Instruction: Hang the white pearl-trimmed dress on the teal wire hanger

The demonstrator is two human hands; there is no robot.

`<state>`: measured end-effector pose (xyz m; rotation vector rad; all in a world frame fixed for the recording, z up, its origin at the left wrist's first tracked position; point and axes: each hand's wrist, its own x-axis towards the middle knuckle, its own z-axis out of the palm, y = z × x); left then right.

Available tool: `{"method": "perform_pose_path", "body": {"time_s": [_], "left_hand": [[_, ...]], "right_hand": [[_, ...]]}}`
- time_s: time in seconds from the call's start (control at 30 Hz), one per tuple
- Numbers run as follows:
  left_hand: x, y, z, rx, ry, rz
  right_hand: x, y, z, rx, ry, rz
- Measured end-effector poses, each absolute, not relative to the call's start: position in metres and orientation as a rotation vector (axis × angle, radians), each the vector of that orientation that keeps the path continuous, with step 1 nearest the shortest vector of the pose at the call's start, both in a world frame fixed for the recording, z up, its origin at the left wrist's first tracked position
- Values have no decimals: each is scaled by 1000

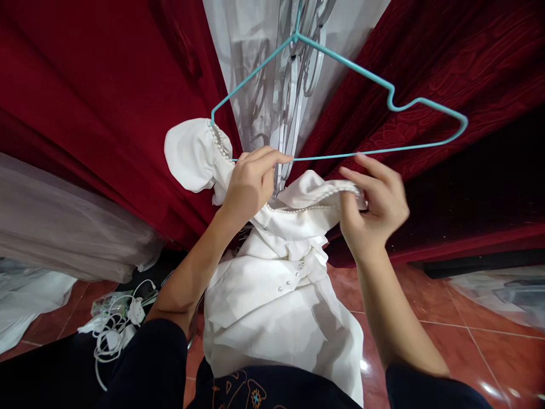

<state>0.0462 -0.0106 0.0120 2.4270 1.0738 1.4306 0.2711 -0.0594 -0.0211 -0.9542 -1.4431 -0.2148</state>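
Observation:
A white dress [281, 318] with pearl trim hangs in front of me below a light-blue clothes hanger [344, 57]. One puffed sleeve [187, 153] sits on the hanger's left end; the right end is bare. My left hand [255, 179] is closed around the lower bar near the dress's neckline, its index finger lying along the bar; the thumb is partly hidden. Just below the bar's right part, my right hand [377, 207] pinches the pearl-edged right shoulder [336, 196] of the dress, its upper fingers near the bar. Small pearl buttons dot the bodice.
Dark red drapes [106, 85] hang on both sides, with a white metal frame [289, 102] between them. White cables [113, 335] lie in a tangle on a black surface at lower left. Pale tulle [502, 295] trails over the red tiled floor [426, 295].

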Motion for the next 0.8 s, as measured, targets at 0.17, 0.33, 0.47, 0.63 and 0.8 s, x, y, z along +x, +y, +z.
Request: {"method": "perform_pose_path", "body": {"time_s": [0.17, 0.33, 0.47, 0.63, 0.8], "left_hand": [[40, -15, 21, 2359, 981, 1407], [44, -16, 25, 2293, 933, 1379], [48, -18, 28, 2292, 948, 1345], [42, -17, 27, 2332, 999, 1335], [39, -12, 26, 2361, 1067, 1306]], "right_hand": [[332, -44, -24, -1151, -923, -123], [366, -5, 22, -1131, -895, -124], [367, 9, 48, -1106, -763, -157], [336, 4, 65, -927, -1089, -191], [287, 10, 95, -977, -1346, -131]]}}
